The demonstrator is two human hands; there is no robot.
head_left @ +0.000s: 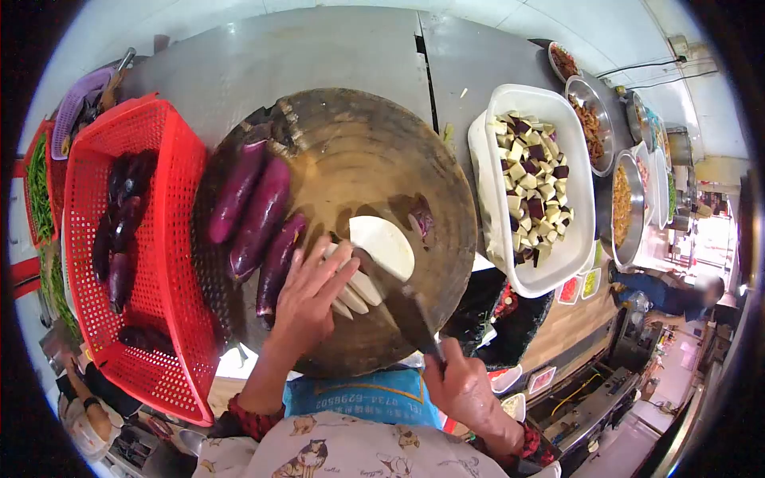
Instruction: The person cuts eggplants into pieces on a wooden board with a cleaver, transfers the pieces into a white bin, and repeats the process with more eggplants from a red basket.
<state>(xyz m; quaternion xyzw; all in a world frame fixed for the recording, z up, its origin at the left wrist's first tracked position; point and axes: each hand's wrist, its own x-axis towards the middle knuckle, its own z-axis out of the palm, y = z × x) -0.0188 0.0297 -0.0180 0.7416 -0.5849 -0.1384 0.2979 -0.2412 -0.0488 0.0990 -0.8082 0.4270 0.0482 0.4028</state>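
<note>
On the round board (366,143), the left grip (309,299) lies loosely spread over pale eggplant slices (364,290). Closed around a knife (416,320), the right grip (464,386) holds its blade just beside them.

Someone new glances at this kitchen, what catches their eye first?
Probably the bright red basket on the left. Next, the round chopping block at the centre, with three eggplants along its left side and a knife in the right hand over it. Then the white tub of cubes right of the block.
</note>
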